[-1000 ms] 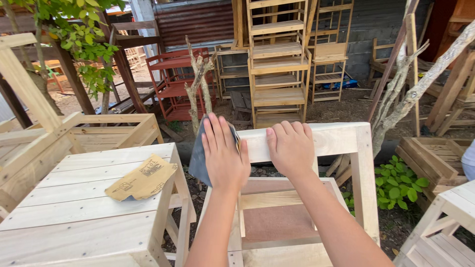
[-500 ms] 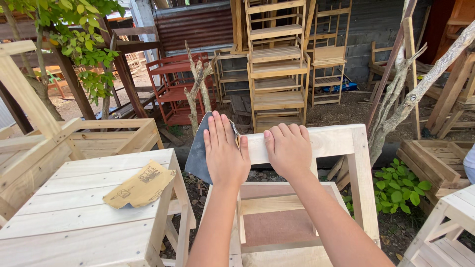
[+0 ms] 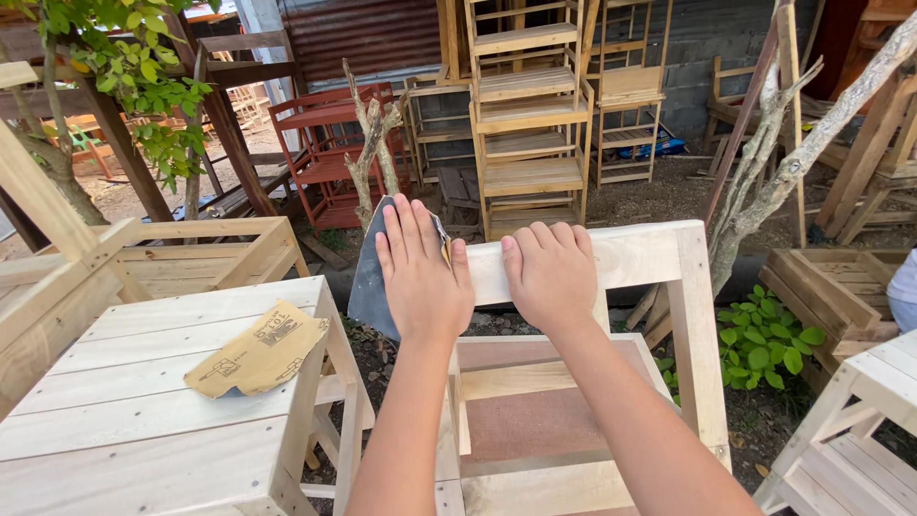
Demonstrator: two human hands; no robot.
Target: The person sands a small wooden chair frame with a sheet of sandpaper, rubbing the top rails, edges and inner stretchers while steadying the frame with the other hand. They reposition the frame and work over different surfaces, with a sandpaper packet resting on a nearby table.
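**Sandpaper pressed flat on a pale wooden rail**

Sandpaper [image 3: 371, 277], a dark grey sheet, lies under the left hand [image 3: 418, 272] on the top rail [image 3: 630, 256] of a pale wooden frame, its left part hanging past the rail's end. That hand is flat, fingers straight and close together, palm down on the sheet. The right hand [image 3: 549, 275] rests just beside it on bare wood, fingers curled over the far edge. Left of them, a tan sheet [image 3: 258, 352] lies on a slatted table [image 3: 115, 411]. Farther off stand wooden shelves [image 3: 530, 115] and a red rack [image 3: 325, 153].
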